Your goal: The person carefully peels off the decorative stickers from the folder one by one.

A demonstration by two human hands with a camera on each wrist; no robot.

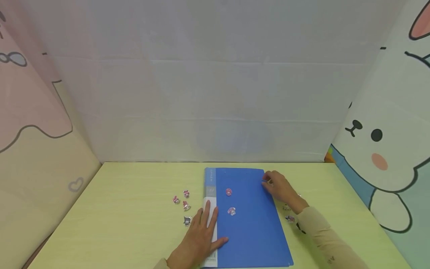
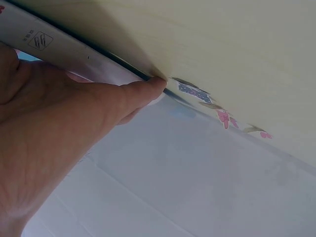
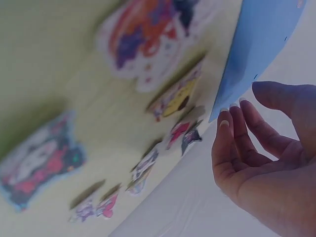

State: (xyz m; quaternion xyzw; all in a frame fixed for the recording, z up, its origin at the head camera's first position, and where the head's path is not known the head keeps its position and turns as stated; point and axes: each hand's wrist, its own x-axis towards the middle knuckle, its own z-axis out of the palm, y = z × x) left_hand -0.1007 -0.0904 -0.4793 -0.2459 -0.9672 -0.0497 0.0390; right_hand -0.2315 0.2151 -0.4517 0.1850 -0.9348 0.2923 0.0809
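A blue folder (image 1: 250,231) lies closed on the table, its pale spine strip (image 1: 210,181) on the left. My left hand (image 1: 198,235) rests on the spine side with fingers spread and thumb reaching onto the blue cover. In the left wrist view, the thumb and part of the hand (image 2: 94,108) lie along the spine edge. My right hand (image 1: 279,186) is at the cover's upper right edge, fingers bent and a gap between thumb and fingertips. Two small pink cartoon stickers, an upper one (image 1: 228,192) and a lower one (image 1: 231,211), sit on the cover.
Left of the folder, several small stickers lie on the pale yellow table (image 1: 134,209), including a dark one (image 1: 187,221). More stickers, such as a dark-and-pink one (image 1: 290,219), lie to the right, partly behind the right forearm. A white curtain (image 1: 215,93) hangs behind the table.
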